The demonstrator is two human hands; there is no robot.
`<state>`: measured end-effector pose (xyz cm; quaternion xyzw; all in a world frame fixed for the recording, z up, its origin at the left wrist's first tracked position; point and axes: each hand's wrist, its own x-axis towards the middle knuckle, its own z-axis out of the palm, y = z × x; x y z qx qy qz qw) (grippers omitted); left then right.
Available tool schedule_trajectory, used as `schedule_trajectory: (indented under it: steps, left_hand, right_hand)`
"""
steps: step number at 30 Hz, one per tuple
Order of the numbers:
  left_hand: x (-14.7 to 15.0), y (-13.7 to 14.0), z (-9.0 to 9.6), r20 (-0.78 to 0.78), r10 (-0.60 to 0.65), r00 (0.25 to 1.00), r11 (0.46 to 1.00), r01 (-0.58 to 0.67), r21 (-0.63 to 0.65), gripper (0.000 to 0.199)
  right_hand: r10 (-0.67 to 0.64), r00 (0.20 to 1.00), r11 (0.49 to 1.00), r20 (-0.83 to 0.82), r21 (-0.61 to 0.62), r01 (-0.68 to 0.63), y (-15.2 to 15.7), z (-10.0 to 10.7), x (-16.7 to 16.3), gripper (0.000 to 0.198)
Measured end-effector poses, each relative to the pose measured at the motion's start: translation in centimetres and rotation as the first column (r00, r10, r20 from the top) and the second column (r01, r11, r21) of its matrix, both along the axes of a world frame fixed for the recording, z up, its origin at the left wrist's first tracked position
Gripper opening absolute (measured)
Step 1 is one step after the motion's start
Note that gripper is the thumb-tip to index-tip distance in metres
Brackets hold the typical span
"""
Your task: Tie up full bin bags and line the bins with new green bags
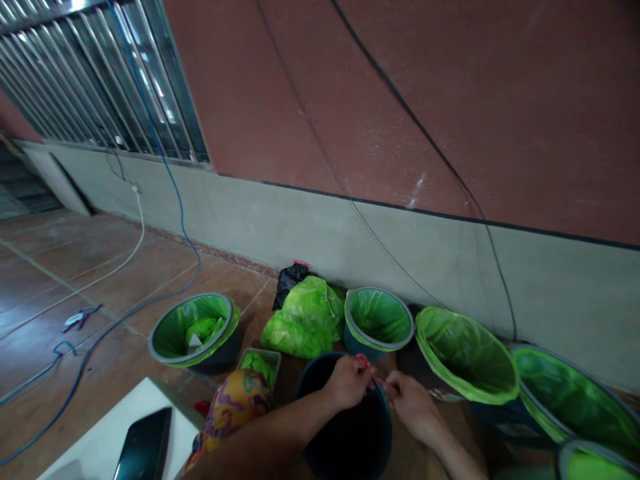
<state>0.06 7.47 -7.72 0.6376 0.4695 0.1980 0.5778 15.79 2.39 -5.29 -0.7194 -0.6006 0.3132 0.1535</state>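
Over a dark bucket [345, 433] without a green liner, both my hands work at a thin red string [362, 361]. My left hand [347, 382], above the bucket's mouth, pinches it with closed fingers; a small loop shows at the fingertips. Just to the right, by the rim, my right hand [411, 403] has its fingers closed on the string's other side. Whether the string is being knotted or stretched is too small to tell. Part of the rim is hidden behind my hands and left forearm.
Bins lined with green bags, among them a round bin [380, 290] and a tilted bin [467, 313], stand along the wall. A full green bag [310, 320] and a black bag [290, 283] lie beyond. A phone [144, 445] rests on a white surface [153, 393]. A blue cable [135, 310] crosses the floor.
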Motion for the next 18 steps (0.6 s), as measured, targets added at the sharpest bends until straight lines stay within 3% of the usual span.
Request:
schedule_trajectory:
  steps: [3, 6, 10, 12, 14, 16, 18]
  left_hand:
    - [-0.3, 0.4, -0.2, 0.036, 0.010, 0.999, 0.998, -0.007, -0.059, 0.031]
    - [-0.4, 0.6, 0.0, 0.082, -0.056, 0.995, 0.995, 0.063, -0.082, 0.021]
    - [-0.7, 0.5, 0.9, -0.036, -0.211, 0.977, 0.974, 0.213, 0.071, 0.026]
    - [-1.0, 0.5, 1.5, -0.150, -0.271, 0.951, 0.924, 0.301, 0.238, 0.027]
    - [-1.3, 0.6, 2.1, -0.269, -0.296, 0.917, 0.839, 0.384, 0.386, 0.028]
    - [-1.6, 0.6, 2.5, -0.347, -0.285, 0.894, 0.779, 0.427, 0.460, 0.028]
    - [-1.7, 0.5, 2.8, -0.377, -0.281, 0.882, 0.759, 0.445, 0.476, 0.029]
  right_hand:
    - [0.048, 0.987, 0.998, -0.152, -0.036, -0.054, -0.5, -0.8, -0.5, 0.021]
    - [0.088, 0.969, 0.995, -0.231, -0.025, -0.097, -0.9, -1.7, -1.0, 0.021]
    - [0.031, 0.984, 0.998, -0.173, -0.044, -0.039, -0.7, -2.3, -1.0, 0.014]
    - [-0.021, 0.994, 0.999, -0.111, -0.047, 0.016, -0.4, -2.3, -0.9, 0.007]
    - [-0.038, 0.995, 0.999, -0.093, -0.017, 0.037, -0.2, -2.4, -0.9, 0.012]
    - [-0.035, 0.991, 0.999, -0.130, 0.017, 0.037, -0.1, -2.6, -1.0, 0.027]
    - [-0.053, 0.978, 0.998, -0.200, 0.033, 0.060, -0.2, -2.9, -1.2, 0.037]
